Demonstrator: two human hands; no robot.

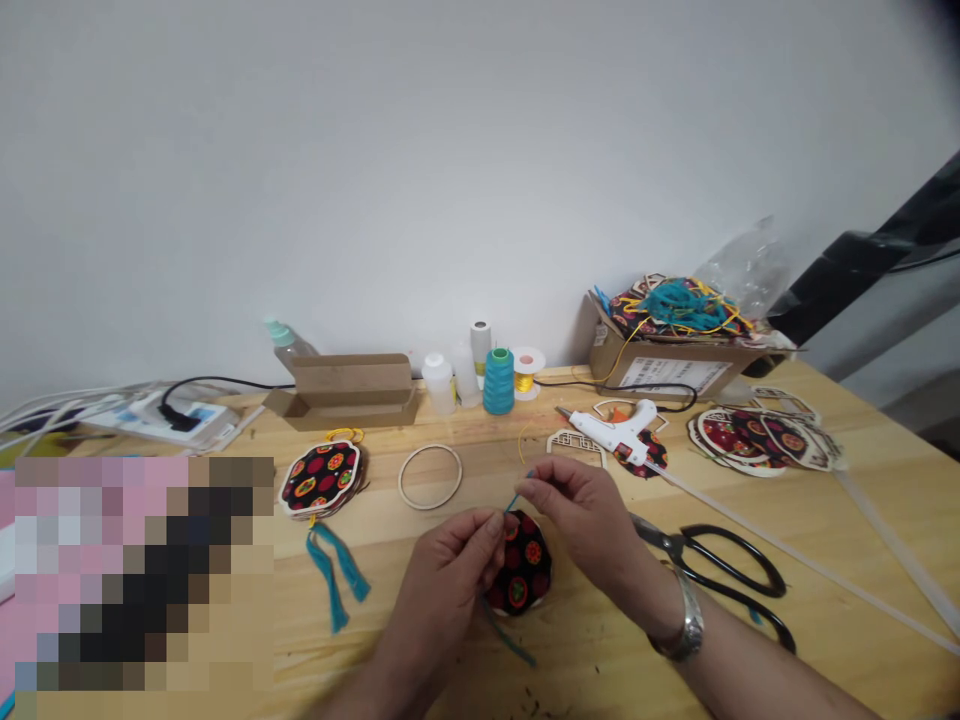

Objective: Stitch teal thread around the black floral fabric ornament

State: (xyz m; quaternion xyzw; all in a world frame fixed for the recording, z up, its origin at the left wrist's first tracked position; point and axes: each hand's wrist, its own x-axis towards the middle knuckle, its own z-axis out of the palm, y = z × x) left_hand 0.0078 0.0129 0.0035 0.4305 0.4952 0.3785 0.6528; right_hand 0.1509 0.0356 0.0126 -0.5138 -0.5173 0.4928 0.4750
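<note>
My left hand (450, 570) is closed in a pinch on a round black fabric piece with red and green flowers (525, 578), held just over the wooden table (615, 640). My right hand (581, 510) pinches a thin teal cord (517, 493) that runs up from the fabric piece; the cord's tail trails below it. A silver bangle sits on my right wrist. To the left lies a stack of finished flowered pieces (322, 477) with a yellow loop and a teal tassel (336, 575).
Black scissors (720, 570) lie right of my right hand, a white glue gun (615, 432) and glue sticks behind. A wooden ring (430, 477), teal thread spool (498, 381), small bottles, cardboard boxes (675, 360), more flowered pieces (761, 438) and a power strip (172, 420) stand around.
</note>
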